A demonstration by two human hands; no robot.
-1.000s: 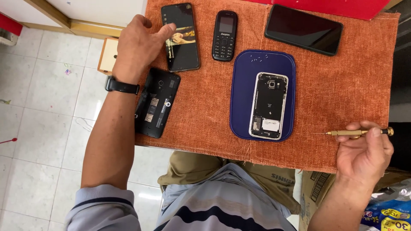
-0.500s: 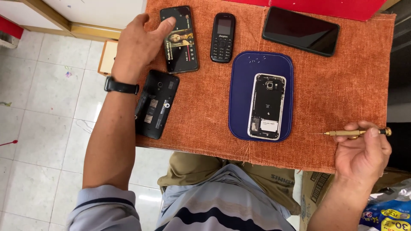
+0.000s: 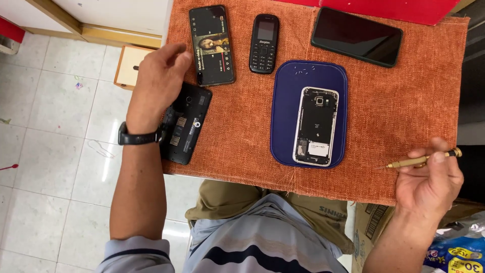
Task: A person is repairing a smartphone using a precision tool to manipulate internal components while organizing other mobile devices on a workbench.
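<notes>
A brass screwdriver (image 3: pixel 422 161) is gripped by the right hand (image 3: pixel 429 182) at four o'clock. An opened smartphone (image 3: pixel 315 126) is held on the blue mat (image 3: pixel 283 111). At ten o'clock, the loosely open left hand (image 3: pixel 156 83) is hovered beside a lit smartphone (image 3: pixel 211 44).

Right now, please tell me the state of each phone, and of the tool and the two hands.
Smartphone at the left hand: screen lit, face up.
Keypad phone: screen dark, face up.
Large smartphone: screen dark.
White-framed phone: back cover off, insides exposed, on the blue mat.
Black phone: back cover off, at the cloth's edge.
Screwdriver: held, off the cloth.
Left hand: open, empty.
Right hand: closed on the screwdriver.
</notes>
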